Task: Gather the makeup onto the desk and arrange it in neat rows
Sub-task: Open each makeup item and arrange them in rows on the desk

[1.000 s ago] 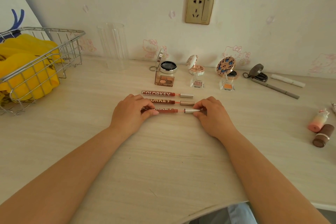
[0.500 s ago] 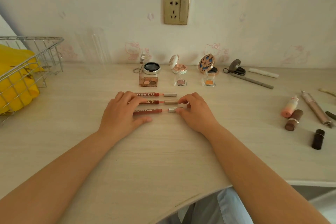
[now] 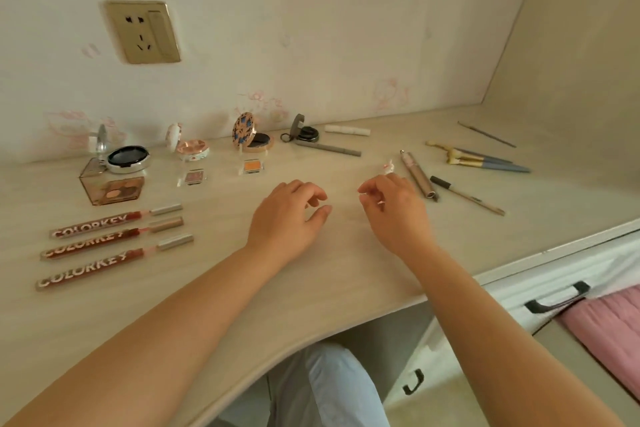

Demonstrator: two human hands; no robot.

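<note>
1. Pale wood worktop (image 3: 194, 291) carries 3 lip gloss tubes (image 3: 114, 239) in a tidy stack of rows at the left, long axes running left to right.
2. Loose makeup still lies to the right: a tan tube (image 3: 417, 174) and a pencil (image 3: 465, 195), both angled away from the person, just past the right hand (image 3: 394, 208).
3. Right hand is nearer them; its fingers (image 3: 369, 191) curl loosely, something small and pale showing beneath them, unclear whether gripped.
4. Left hand (image 3: 289, 215) hovers mid-worktop, fingers slack and apart, empty.
5. Likely next reach goes rightward.
</note>
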